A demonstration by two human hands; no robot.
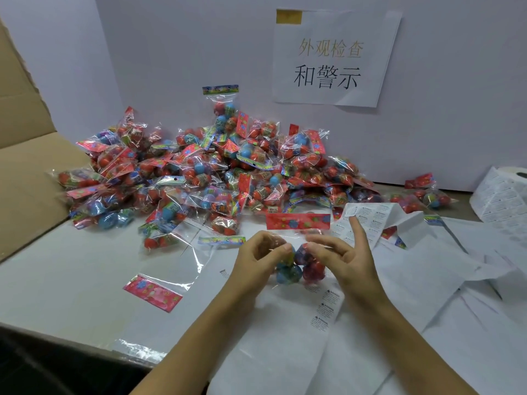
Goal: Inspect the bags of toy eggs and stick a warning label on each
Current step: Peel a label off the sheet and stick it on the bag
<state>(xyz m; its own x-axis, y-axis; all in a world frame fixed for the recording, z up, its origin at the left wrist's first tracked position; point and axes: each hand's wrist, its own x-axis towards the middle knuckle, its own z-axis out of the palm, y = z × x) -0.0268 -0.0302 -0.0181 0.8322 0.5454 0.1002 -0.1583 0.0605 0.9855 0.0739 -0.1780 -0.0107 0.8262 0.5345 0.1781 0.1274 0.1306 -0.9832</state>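
Observation:
A clear bag of toy eggs (296,269) with a red header card is held upright over the table centre, blue and red eggs showing below my fingers. My left hand (256,258) grips its left side and my right hand (339,258) grips its right side, index finger raised. A big pile of egg bags (205,172) lies behind against the wall. A strip of warning labels (328,309) lies under my right wrist, and another label strip (370,220) lies just beyond the bag.
An empty clear bag with red header (159,289) lies at left on the white table (57,280). A label roll (504,195) stands at far right. Cardboard box flaps (25,155) rise at left. Loose backing paper (456,280) covers the right side.

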